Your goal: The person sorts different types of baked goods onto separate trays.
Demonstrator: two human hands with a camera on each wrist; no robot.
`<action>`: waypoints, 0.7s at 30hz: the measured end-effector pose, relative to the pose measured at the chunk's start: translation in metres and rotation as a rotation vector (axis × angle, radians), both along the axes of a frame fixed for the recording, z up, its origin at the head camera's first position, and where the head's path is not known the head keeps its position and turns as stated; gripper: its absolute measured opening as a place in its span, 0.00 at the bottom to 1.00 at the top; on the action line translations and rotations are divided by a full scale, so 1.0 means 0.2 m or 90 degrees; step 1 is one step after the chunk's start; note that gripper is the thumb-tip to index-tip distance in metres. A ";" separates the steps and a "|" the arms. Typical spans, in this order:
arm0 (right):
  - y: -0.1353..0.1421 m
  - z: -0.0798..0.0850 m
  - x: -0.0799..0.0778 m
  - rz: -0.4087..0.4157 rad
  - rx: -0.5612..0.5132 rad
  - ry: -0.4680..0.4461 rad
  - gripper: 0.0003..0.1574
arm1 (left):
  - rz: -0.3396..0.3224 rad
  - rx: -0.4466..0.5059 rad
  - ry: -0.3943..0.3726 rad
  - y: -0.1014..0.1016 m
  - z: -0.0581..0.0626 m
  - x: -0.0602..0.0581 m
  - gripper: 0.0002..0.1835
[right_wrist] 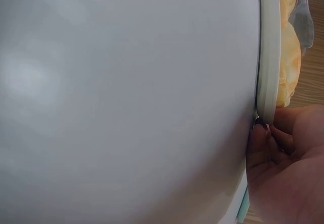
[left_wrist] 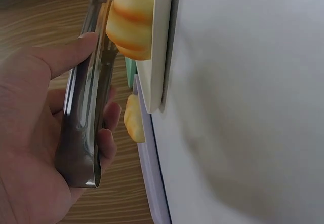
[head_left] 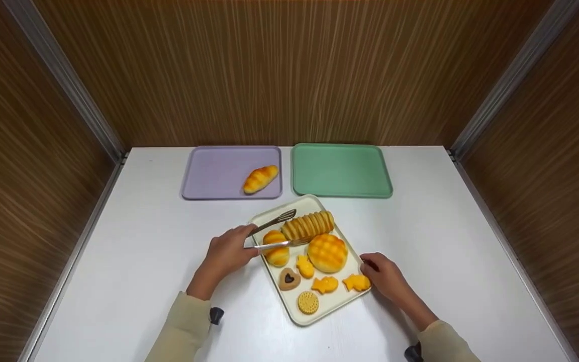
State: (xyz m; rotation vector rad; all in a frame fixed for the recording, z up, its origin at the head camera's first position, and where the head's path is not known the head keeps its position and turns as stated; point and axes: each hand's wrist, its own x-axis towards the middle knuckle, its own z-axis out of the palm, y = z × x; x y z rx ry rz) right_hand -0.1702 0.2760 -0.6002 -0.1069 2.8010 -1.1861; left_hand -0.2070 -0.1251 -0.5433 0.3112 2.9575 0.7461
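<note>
My left hand (head_left: 227,252) holds metal tongs (left_wrist: 81,127), thumb on one arm and fingers on the other. The tongs' arms are spread, one slotted tip over the tray's upper left, the other over the breads. Below lies a cream tray (head_left: 333,305), set at a slant. It carries a sliced loaf (head_left: 310,225), an oval bun (head_left: 276,255), a round scored bun (head_left: 327,253), a heart cookie (head_left: 289,279), a round cookie (head_left: 308,302) and three fish-shaped pieces (head_left: 325,285). At the tray's right edge, my right hand (head_left: 387,275) grips the rim, fingertips low against the table.
Behind the cream tray, a purple tray (head_left: 214,173) bears a golden bread roll (head_left: 260,179) at its right side. Beside it lies a green tray (head_left: 341,171). Wood-patterned walls (head_left: 269,75) enclose the white table (head_left: 133,251) at the back and both sides.
</note>
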 end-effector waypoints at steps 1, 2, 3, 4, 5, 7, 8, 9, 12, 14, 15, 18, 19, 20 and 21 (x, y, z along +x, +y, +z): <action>0.00 0.00 0.00 0.000 0.000 -0.002 0.19 | -0.006 -0.005 0.003 0.01 0.00 -0.01 0.28; 0.00 0.00 0.00 -0.003 -0.002 -0.004 0.19 | -0.010 -0.006 0.003 0.01 0.00 -0.01 0.27; 0.00 0.00 0.00 -0.003 -0.004 -0.003 0.19 | -0.013 -0.008 0.004 0.01 0.00 -0.02 0.27; 0.00 -0.01 0.00 -0.003 -0.003 -0.002 0.19 | -0.015 -0.010 0.001 0.01 0.00 -0.02 0.27; 0.00 -0.01 0.00 -0.003 -0.005 -0.001 0.18 | -0.016 -0.010 -0.002 0.01 0.00 -0.03 0.27; 0.00 -0.01 0.00 -0.004 -0.008 0.001 0.18 | -0.012 -0.008 -0.009 0.01 0.00 -0.04 0.28; 0.00 -0.01 0.00 -0.004 -0.008 -0.001 0.18 | -0.009 -0.007 -0.014 0.01 0.00 -0.04 0.28; 0.00 -0.01 0.00 -0.004 -0.009 -0.003 0.19 | -0.008 -0.008 -0.016 0.01 0.00 -0.04 0.28; 0.00 -0.01 0.00 -0.003 -0.005 -0.008 0.19 | -0.005 -0.008 -0.016 0.00 0.00 -0.04 0.28; 0.00 0.00 0.00 -0.001 -0.005 -0.013 0.19 | -0.009 -0.013 -0.010 0.01 0.00 -0.05 0.28; 0.00 0.00 0.00 -0.001 -0.006 -0.014 0.19 | -0.012 -0.016 -0.008 0.01 0.01 -0.05 0.28; 0.00 0.00 0.00 -0.003 -0.005 -0.017 0.19 | -0.020 -0.024 -0.003 0.02 0.02 -0.06 0.28; 0.00 0.00 0.00 -0.004 -0.007 -0.019 0.19 | -0.023 -0.025 -0.001 0.02 0.02 -0.06 0.28; 0.00 0.00 0.00 -0.004 -0.006 -0.018 0.19 | -0.025 -0.026 -0.001 0.02 0.03 -0.06 0.27; -0.01 0.00 0.00 -0.005 -0.008 -0.017 0.19 | -0.027 -0.028 -0.001 0.02 0.03 -0.06 0.27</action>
